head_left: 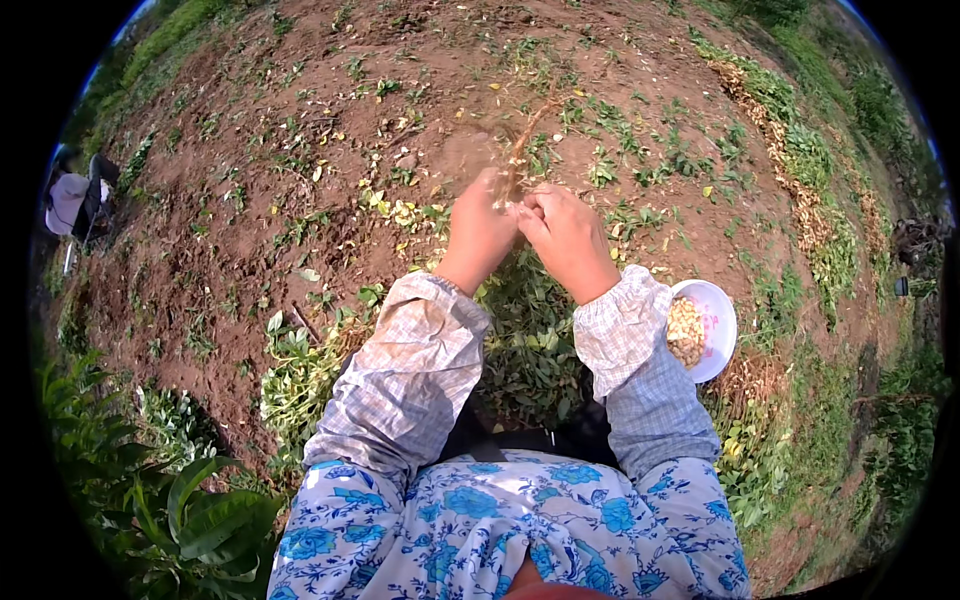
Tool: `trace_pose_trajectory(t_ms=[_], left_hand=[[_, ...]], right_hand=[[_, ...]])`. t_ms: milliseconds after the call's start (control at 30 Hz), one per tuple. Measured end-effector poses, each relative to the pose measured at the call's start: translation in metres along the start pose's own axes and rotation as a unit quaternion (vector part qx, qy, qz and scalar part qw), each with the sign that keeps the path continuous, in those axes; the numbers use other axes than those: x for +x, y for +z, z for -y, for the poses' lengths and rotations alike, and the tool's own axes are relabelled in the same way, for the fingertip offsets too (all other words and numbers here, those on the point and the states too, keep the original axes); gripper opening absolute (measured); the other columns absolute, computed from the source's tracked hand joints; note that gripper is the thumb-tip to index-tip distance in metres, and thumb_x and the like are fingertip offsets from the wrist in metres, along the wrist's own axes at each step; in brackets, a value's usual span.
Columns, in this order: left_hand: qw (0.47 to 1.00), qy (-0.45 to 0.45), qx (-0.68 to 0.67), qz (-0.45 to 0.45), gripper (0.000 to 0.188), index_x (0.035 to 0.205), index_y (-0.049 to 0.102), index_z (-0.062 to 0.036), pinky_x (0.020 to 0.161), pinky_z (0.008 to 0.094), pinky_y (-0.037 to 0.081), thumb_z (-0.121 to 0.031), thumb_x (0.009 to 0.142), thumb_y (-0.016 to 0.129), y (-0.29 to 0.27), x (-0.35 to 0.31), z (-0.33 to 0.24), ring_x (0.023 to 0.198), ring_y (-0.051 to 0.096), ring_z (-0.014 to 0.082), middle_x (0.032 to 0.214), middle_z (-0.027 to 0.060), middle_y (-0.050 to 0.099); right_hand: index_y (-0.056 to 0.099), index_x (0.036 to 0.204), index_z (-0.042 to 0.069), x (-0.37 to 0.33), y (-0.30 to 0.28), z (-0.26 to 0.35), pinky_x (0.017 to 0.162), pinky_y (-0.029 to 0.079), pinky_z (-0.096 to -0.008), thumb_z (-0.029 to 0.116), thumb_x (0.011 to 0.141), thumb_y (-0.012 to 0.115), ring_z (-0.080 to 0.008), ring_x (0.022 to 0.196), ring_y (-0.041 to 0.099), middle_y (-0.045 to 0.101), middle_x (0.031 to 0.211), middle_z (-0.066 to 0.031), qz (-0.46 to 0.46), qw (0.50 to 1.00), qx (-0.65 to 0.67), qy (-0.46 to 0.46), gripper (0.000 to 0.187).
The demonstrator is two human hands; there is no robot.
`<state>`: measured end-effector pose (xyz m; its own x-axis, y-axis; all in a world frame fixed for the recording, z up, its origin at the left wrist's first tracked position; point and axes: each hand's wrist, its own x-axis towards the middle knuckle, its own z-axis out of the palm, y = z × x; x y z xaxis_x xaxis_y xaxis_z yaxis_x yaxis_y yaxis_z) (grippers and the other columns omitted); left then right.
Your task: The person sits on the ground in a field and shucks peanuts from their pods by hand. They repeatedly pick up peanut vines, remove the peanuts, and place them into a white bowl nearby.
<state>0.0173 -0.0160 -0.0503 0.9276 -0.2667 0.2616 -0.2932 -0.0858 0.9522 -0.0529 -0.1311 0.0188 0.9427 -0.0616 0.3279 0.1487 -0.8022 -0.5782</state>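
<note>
A peanut plant has its brown, stringy roots (pixel 529 135) pointing away from me, and its green leaves (pixel 535 340) show beneath my wrists. My left hand (pixel 480 228) is closed round the plant's root end, its fingertips slightly smeared by motion. Right beside it, my right hand (pixel 570 240) is also closed, thumb and fingers pinched at the same root end. The fingertips of both hands almost meet. A few pale bits, perhaps pods, show among the roots, too blurred to tell apart. To the right of my right sleeve stands a white bucket (pixel 718 335) holding shelled-looking or whole peanuts (pixel 685 330).
Reddish soil (pixel 240 250) with scattered leaves spreads ahead. A row of pulled peanut plants (pixel 790 150) lies at the right. More cut plants (pixel 305 375) lie by my left arm. Broad-leaved greenery (pixel 190 510) grows at the lower left. A person (pixel 75 205) is at the far left.
</note>
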Motion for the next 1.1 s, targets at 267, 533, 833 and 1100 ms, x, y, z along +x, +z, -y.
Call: trace_pose_trajectory(t_ms=[267,533,833,1100], left_hand=[[0.922,-0.241,-0.300,-0.049,0.022,0.091,0.064,0.0059,0.050,0.0333,0.056,-0.012,0.082,0.073,-0.050,0.016,-0.025,0.062,0.067,0.0203,0.081,0.0137,0.068],[0.843,-0.184,-0.505,-0.002,0.028,0.106,0.064,-0.0021,0.077,0.0372,0.056,-0.026,0.091,0.065,-0.064,0.021,-0.037,0.085,0.067,0.0218,0.094,0.0106,0.069],[0.814,-0.193,-0.547,0.020,0.029,0.108,0.063,-0.0022,0.085,0.0393,0.054,-0.026,0.090,0.066,-0.046,0.016,-0.040,0.094,0.065,0.0235,0.103,0.0115,0.067],[0.852,-0.087,-0.488,0.168,0.048,0.134,0.045,-0.0050,0.105,0.0417,0.040,-0.029,0.095,0.058,-0.058,0.006,-0.030,0.117,0.054,0.0243,0.120,0.0105,0.059]], right_hand=[[0.059,0.095,0.001,-0.051,-0.060,0.003,0.064,0.047,-0.0271,0.025,0.096,0.057,-0.0122,0.068,0.055,0.057,0.076,-0.0030,-0.155,0.965,0.200,0.073,0.023],[0.058,0.112,0.002,-0.122,-0.115,-0.127,0.096,0.041,-0.0419,0.019,0.083,0.065,-0.0318,0.111,0.051,0.055,0.117,-0.0159,-0.130,0.952,-0.260,0.091,0.034],[0.056,0.114,-0.003,-0.028,0.015,-0.001,0.096,0.042,-0.0435,0.035,0.078,0.071,-0.0327,0.112,0.053,0.057,0.115,-0.0199,0.012,0.990,-0.139,0.018,0.054],[0.058,0.105,0.006,-0.057,-0.081,-0.017,0.076,0.046,-0.0421,0.013,0.088,0.049,-0.0279,0.090,0.060,0.061,0.089,-0.0113,-0.127,0.955,-0.269,-0.013,0.021]])
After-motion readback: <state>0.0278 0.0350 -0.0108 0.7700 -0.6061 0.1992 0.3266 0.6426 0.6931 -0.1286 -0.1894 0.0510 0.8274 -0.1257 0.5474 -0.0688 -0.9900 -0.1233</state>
